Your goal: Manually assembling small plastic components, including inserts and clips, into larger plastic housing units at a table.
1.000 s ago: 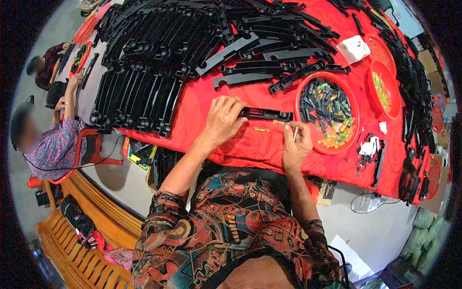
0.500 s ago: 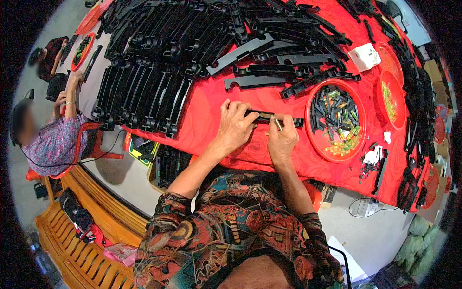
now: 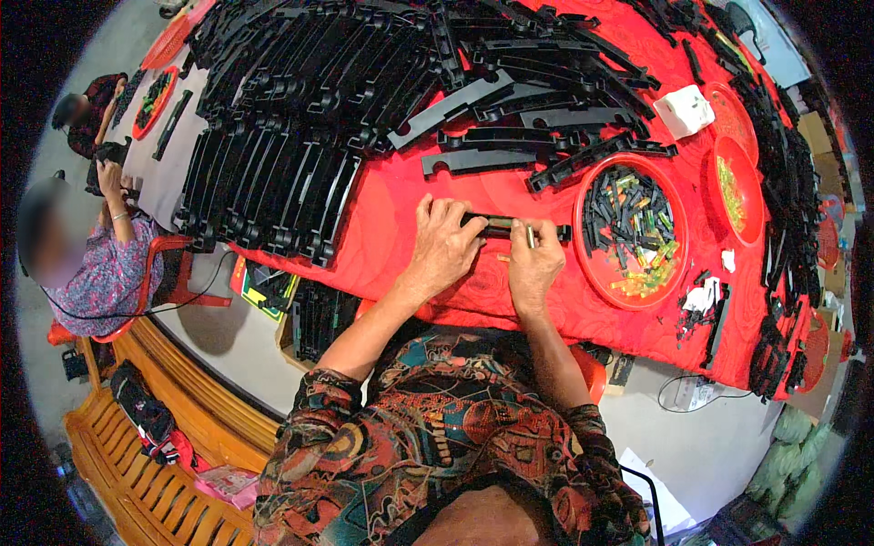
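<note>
My left hand [image 3: 446, 246] presses down on the left end of a long black plastic strip [image 3: 496, 224] that lies flat on the red tablecloth [image 3: 391, 205]. My right hand [image 3: 535, 264] rests at the strip's right part and pinches a small metal pin [image 3: 531, 237] upright against it. Just to the right stands a round red tray [image 3: 590, 264] holding several small black, green and yellow parts.
Large stacks of curved black strips [image 3: 273, 191] cover the table's left and far side. A second red tray [image 3: 737, 191] and a white box [image 3: 685, 111] sit at the right. Two other people [image 3: 82, 246] work at the left. A wooden bench [image 3: 155, 491] stands below.
Both hands have shifted slightly on the strip; my right hand moved up from beside the strip onto it, now holding the pin upright. The view has tilted a little.
</note>
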{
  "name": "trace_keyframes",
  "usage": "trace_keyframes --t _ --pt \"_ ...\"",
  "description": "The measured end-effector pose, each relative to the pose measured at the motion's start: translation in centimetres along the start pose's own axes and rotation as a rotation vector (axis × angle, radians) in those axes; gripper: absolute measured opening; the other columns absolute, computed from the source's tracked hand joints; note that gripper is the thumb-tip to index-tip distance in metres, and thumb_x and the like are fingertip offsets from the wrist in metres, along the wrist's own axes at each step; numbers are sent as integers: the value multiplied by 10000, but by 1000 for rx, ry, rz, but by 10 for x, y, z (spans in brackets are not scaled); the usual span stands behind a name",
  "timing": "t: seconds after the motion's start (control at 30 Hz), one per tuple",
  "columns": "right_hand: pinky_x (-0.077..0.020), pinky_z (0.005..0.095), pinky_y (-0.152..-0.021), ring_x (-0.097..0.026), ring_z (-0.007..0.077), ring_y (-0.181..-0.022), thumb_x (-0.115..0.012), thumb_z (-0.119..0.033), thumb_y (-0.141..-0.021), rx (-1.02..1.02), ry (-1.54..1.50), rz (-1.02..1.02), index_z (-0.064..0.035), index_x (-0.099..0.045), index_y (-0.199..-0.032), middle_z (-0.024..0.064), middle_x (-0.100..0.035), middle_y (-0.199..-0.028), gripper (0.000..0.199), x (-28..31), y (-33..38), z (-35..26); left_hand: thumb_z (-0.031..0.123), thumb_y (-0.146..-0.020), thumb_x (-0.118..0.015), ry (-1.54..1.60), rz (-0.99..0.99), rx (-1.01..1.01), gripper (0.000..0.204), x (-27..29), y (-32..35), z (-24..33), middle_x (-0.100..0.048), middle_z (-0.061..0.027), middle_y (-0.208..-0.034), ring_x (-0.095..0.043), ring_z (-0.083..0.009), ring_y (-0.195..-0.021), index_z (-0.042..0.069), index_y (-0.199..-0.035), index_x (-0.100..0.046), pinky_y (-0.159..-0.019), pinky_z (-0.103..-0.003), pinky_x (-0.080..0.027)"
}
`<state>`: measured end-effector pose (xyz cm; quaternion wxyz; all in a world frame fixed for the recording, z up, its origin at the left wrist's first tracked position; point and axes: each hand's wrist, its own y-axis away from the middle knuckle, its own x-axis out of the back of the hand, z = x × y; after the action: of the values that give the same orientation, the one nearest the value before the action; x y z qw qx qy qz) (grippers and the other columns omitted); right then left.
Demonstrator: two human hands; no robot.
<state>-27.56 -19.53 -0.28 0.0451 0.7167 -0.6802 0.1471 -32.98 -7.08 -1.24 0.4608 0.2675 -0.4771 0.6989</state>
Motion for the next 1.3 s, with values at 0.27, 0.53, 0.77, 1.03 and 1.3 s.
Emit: trace_keyframes --t 0.27,0.53,0.77,1.03,1.3 --pt "-467 309 -459 -561 181 -563 -602 -64 -786 -30 -8 -13 3 -565 -807 103 -563 -697 79 -5 3 26 118 -658 -657 -94 91 -55 279 -1 0 6 -510 -77 -955 -483 -259 -952 113 -932 -607 -937 -503 -285" --pt "-470 360 -533 -572 277 -712 -609 -76 -760 380 407 -48 -59 -600 -901 110 -520 -913 142 6 8 24 97 -689 -613 -120 87 -150 270 -8 2 0 -518 -89 -981 -486 -259 -934 127 -958 -620 -927 -485 -316" --pt "-468 376 -502 -567 264 -639 -606 -96 -737 378 402 -112 -104 -591 -959 91 -509 -919 223 13 11 31 105 -695 -606 -123 61 -144 255 -9 0 0 -524 -83 -965 -493 -247 -909 127 -949 -619 -904 -456 -338" --pt "-474 383 -531 -585 280 -659 -576 -93 -727 380 662 -319 -124 -570 -996 77 -512 -939 271 25 1 15 102 -695 -597 -98 56 -157 214 -10 -5 1 -541 -57 -907 -510 -239 -857 130 -906 -615 -797 -391 -372" --pt "-477 426 -564 -578 311 -685 -533 -88 -744 338 571 -388 -127 -569 -1003 107 -501 -900 264 23 -5 11 78 -702 -594 -163 5 -159 217 -6 -6 1 -550 -62 -916 -516 -239 -858 120 -914 -619 -753 -371 -375"
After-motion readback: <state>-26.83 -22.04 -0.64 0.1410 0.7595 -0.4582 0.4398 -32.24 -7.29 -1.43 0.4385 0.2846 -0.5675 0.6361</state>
